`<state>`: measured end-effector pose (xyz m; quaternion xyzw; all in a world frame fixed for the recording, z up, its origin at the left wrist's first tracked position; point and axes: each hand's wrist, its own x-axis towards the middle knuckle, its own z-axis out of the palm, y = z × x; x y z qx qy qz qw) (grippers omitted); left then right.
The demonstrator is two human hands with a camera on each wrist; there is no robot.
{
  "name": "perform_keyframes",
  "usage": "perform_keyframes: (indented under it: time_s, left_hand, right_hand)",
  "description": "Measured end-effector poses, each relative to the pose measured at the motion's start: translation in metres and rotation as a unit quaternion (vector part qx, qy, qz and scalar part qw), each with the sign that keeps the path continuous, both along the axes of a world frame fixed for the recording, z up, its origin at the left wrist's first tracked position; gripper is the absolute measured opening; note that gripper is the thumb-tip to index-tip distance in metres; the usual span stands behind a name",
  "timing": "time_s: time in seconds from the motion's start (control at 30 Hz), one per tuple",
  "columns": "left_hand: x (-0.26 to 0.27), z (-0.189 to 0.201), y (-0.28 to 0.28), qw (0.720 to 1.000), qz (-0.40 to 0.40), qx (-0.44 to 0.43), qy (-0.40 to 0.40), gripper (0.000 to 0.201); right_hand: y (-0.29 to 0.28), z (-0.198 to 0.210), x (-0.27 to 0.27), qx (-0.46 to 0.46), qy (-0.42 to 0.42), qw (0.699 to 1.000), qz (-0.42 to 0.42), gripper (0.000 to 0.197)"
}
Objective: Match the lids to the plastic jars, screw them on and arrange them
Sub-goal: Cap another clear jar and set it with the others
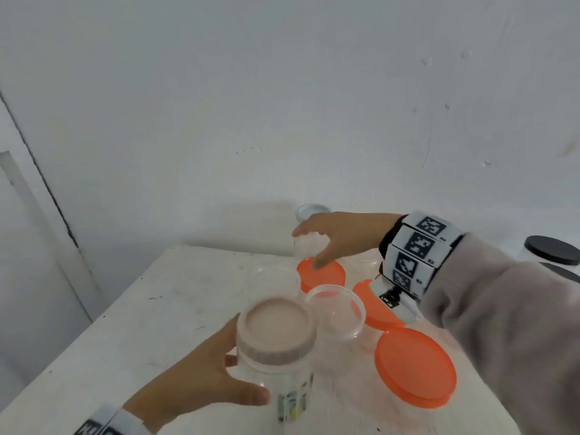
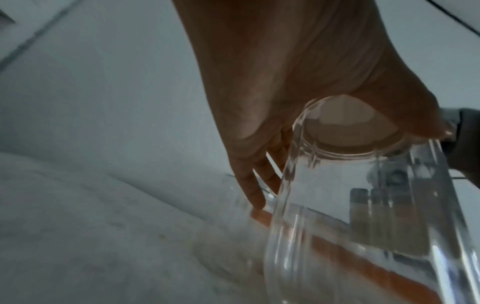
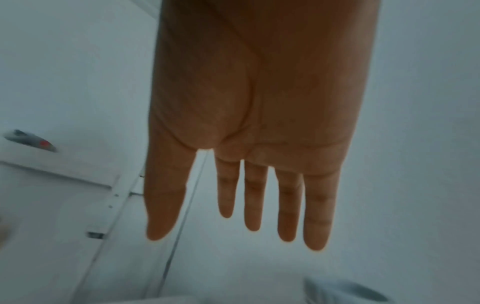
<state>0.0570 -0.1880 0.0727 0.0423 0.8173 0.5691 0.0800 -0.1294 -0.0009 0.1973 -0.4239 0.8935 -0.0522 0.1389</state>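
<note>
My left hand [image 1: 224, 378] grips a clear jar [image 1: 276, 368] near the table's front; a translucent pinkish lid [image 1: 276, 329] sits on top of it. In the left wrist view the left hand [image 2: 272, 98] wraps this clear jar [image 2: 363, 205]. My right hand [image 1: 332, 237] reaches to the back with straight fingers, over another clear jar [image 1: 306, 249]; in the right wrist view the right hand [image 3: 246, 195] holds nothing. An open clear jar [image 1: 335, 309] stands in the middle. Three orange lids lie around it: far [image 1: 326, 276], middle [image 1: 373, 309], near [image 1: 414, 368].
A white-lidded jar [image 1: 314, 211] stands at the back against the wall. Black-lidded jars [image 1: 552, 249] stand at the far right. The white table [image 1: 157, 309] has a bare stretch on its left, ending at an edge. A wall is close behind.
</note>
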Motion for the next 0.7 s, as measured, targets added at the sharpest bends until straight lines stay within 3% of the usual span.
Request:
perform_keyframes:
  time_s: [0.13,0.37,0.5,0.7]
  left_hand:
    - [0.009,0.006,-0.058,0.995,0.1,0.011,0.019,0.111]
    - [-0.016,-0.01,-0.158,0.956,0.285,0.026,0.059,0.084]
    - [-0.052,-0.011,-0.184,0.945,0.313,0.028,0.086,0.092]
    - [-0.114,-0.017,-0.19,0.937,0.336,0.045,0.09,0.103]
  right_hand:
    - [-0.025,-0.012,-0.056,0.035,0.058,0.996,-0.059,0.075]
    - [-0.049,-0.035,-0.12,0.161,0.116,0.976,-0.09,0.102]
    - [-0.059,-0.042,-0.146,0.189,0.103,0.971,-0.1,0.112]
    - [-0.068,-0.041,-0.17,0.227,0.114,0.961,-0.108,0.11]
